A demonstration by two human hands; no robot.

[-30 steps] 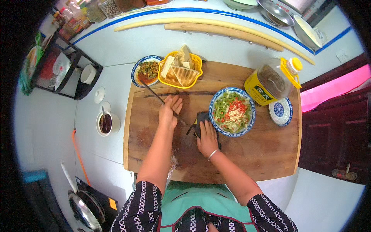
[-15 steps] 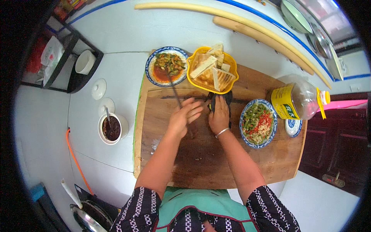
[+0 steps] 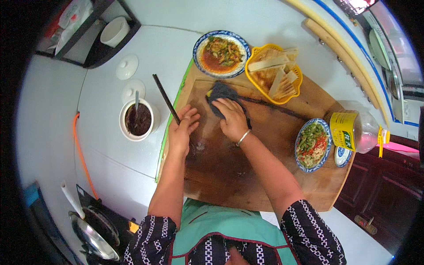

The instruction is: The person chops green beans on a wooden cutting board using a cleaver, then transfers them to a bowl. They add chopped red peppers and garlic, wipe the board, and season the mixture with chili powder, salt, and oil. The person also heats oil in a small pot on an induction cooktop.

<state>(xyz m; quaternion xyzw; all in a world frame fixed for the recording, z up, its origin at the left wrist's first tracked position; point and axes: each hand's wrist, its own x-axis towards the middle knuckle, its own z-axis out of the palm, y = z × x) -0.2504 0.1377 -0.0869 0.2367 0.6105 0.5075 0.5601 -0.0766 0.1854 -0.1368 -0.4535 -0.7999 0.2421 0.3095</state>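
Observation:
A pair of dark chopsticks [image 3: 166, 98] is gripped in my left hand [image 3: 182, 129], above the board's left edge, their far ends pointing up and left. My right hand [image 3: 234, 119], with a white bracelet at the wrist, presses a dark cloth [image 3: 223, 92] against the brown wooden board [image 3: 225, 154]. Part of the cloth is hidden under the palm. Beyond it stand a blue-rimmed plate [image 3: 223, 57] of cooked vegetables in red sauce and a yellow basket [image 3: 282, 100] of flatbread wedges.
At the right are a bowl [image 3: 327, 141] of chopped green and red vegetables, a large oil bottle [image 3: 360, 130] and a small dish [image 3: 342, 156]. A white pot [image 3: 152, 112] of dark sauce with a spoon stands left, near two lids [image 3: 127, 66]. A pan [image 3: 95, 238] sits lower left.
My right hand has drawn the cloth leftward across the board, away from the basket. My left hand has moved left with the chopsticks. The whole view has shifted and turned.

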